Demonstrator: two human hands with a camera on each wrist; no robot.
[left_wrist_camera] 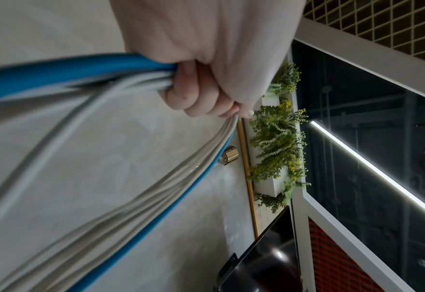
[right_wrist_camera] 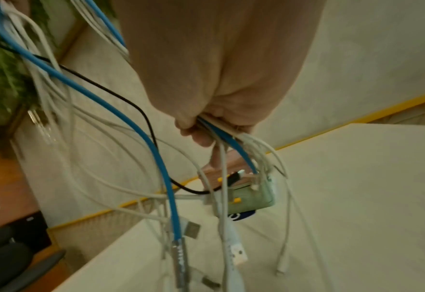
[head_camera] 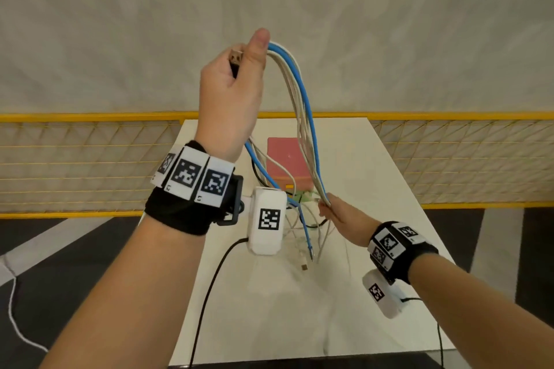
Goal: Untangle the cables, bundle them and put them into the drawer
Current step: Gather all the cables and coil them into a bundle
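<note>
A bundle of cables (head_camera: 302,105), one blue and several white, hangs in a long loop between my hands above the white table (head_camera: 374,183). My raised left hand (head_camera: 239,64) grips the top of the loop in a fist, and a USB plug (head_camera: 236,57) sticks out beside the thumb. Lower down, my right hand (head_camera: 326,206) pinches the same strands together. Below it loose ends and plugs (right_wrist_camera: 238,254) dangle with a thin black cable (right_wrist_camera: 131,102). A small drawer box (head_camera: 284,159) with a pink top stands behind them, its green drawer (right_wrist_camera: 253,197) showing in the right wrist view.
A yellow mesh fence (head_camera: 464,159) runs behind the table, in front of a pale wall. Black leads (head_camera: 209,293) from the wrist cameras trail over the table's near part. The floor at left is dark with a white cord (head_camera: 12,308).
</note>
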